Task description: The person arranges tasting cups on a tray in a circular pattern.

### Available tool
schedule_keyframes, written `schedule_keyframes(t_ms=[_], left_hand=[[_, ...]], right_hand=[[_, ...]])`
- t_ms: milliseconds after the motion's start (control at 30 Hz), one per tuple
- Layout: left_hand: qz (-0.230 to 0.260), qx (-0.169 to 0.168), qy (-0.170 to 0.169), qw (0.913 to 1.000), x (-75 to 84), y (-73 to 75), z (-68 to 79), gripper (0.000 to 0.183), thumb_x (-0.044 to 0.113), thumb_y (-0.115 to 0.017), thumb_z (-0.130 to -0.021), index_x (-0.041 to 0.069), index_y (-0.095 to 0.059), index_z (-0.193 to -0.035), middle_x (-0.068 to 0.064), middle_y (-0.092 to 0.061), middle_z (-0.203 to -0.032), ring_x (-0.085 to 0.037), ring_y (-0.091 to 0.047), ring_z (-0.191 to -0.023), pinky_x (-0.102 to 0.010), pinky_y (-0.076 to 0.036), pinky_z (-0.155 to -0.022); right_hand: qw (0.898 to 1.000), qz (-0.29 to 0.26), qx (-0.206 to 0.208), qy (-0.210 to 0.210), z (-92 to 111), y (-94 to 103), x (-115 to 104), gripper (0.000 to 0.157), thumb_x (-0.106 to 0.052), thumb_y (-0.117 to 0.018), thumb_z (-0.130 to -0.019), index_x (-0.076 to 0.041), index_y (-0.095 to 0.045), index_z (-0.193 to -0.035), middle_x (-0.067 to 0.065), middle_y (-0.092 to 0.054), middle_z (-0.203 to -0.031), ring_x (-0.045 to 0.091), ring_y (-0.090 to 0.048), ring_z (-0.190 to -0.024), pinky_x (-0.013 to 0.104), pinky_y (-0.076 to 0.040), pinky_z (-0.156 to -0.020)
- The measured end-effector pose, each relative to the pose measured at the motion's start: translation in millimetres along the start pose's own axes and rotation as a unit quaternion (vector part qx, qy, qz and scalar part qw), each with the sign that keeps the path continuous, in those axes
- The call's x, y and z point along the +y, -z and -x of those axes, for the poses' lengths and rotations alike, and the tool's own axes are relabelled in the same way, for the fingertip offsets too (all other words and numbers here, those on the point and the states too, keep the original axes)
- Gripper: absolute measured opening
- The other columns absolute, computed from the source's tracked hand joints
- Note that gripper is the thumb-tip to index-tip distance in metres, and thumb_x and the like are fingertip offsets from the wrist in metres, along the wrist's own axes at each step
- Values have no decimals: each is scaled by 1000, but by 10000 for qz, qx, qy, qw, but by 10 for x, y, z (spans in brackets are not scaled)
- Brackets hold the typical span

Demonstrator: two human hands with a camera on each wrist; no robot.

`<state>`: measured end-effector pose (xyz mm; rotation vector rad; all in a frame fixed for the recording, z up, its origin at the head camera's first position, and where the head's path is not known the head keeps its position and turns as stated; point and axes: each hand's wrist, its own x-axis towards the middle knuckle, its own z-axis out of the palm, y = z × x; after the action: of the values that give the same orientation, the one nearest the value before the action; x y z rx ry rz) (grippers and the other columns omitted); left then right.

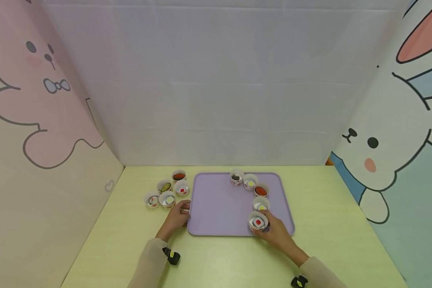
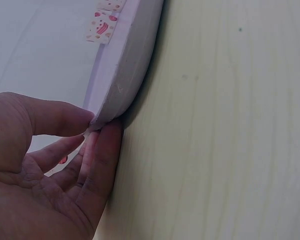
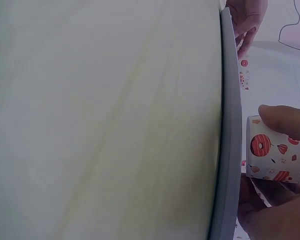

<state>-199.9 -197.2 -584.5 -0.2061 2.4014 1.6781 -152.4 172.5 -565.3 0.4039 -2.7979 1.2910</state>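
My right hand [image 1: 279, 234] grips a small paper cup [image 1: 258, 222] near the front right of a lilac tray [image 1: 219, 204]. The cup contains a white piece with a red centre; its wall [image 3: 274, 152] is printed with doughnuts and sweets. Thumb on one side and fingers on the other hold it just inside the tray's rim [image 3: 232, 150]. Over at the tray's left edge, my left hand [image 1: 177, 218] pinches the rim [image 2: 122, 75], thumb on top and fingers beneath. Just behind the held cup stands another cup [image 1: 261, 203] with a white and yellow piece.
Farther back on the tray, a cup with a red-orange piece [image 1: 261, 191], one with a white and yellow piece [image 1: 250, 182] and one with a dark piece [image 1: 237, 177] curve leftward. Several more cups [image 1: 167, 199] cluster on the table left of the tray. Cartoon-printed panels flank the table.
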Motion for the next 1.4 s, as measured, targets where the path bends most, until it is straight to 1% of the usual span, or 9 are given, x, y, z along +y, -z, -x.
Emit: schedule_keyframes(t_ms=[167, 400, 633, 800, 867, 967, 1133, 1400], left_hand=[[5, 15, -29, 10000, -2, -5, 2, 54, -5, -57, -84, 4, -52, -137, -17, -58, -121, -22, -59, -96, -34, -56, -61], [13, 8, -19, 10000, 5, 0, 11, 54, -4, -56, -84, 4, -52, -138, -16, -57, -122, -22, -59, -97, -35, -55, -62], [-27, 16, -4, 10000, 29, 5, 18, 55, -4, -57, -84, 4, -52, -138, -16, -57, -121, -22, -59, -97, -35, -55, -62], [-65, 34, 0, 10000, 32, 1, 22, 54, -4, -56, -84, 4, -52, -138, -16, -57, -121, -22, -59, -97, -34, -55, -62], [-70, 37, 7, 10000, 29, 0, 24, 54, -4, -56, -84, 4, -52, -138, -16, -57, -121, -22, -59, -96, -34, -55, -61], [-41, 33, 9, 10000, 28, 0, 26, 54, -5, -56, -84, 3, -52, -138, -16, -56, -121, -21, -59, -96, -33, -54, -61], [-33, 39, -18, 10000, 32, -1, 24, 54, -5, -56, -84, 3, -52, -137, -16, -57, -121, -21, -59, -95, -33, -54, -61], [-45, 42, 0, 10000, 24, -4, 28, 54, -4, -57, -85, 4, -52, -138, -16, -57, -121, -21, -59, -96, -34, -55, -63]], right_hand=[[9999, 61, 5, -138, -11, -27, 4, 61, -18, -87, -72, -10, -58, -126, 6, -69, -115, 25, -65, -107, 41, -51, -90], [9998, 88, 63, -146, -22, -45, 15, 63, -14, -87, -71, -7, -58, -126, 9, -70, -114, 27, -65, -106, 42, -51, -89], [9996, 126, -68, -232, -32, -37, 4, 66, -15, -87, -71, -8, -58, -130, 9, -69, -118, 25, -64, -109, 41, -51, -91], [9994, 331, -33, -127, -33, -31, 7, 67, -15, -88, -70, -7, -58, -129, 10, -69, -117, 25, -65, -107, 40, -51, -89], [9994, 348, 0, -82, -30, -26, 6, 67, -15, -88, -70, -7, -58, -129, 10, -69, -117, 24, -65, -105, 38, -52, -87], [9997, 258, 42, -29, -24, -16, 1, 67, -13, -87, -71, -7, -56, -130, 9, -69, -117, 22, -65, -102, 34, -53, -83], [9999, 88, 57, -98, -19, 2, -16, 65, -11, -86, -72, -6, -55, -130, 8, -69, -115, 20, -65, -100, 27, -53, -80], [9988, -395, 48, -281, -27, 10, -15, 61, -7, -86, -72, -3, -55, -124, 12, -68, -112, 23, -67, -98, 28, -56, -82]])
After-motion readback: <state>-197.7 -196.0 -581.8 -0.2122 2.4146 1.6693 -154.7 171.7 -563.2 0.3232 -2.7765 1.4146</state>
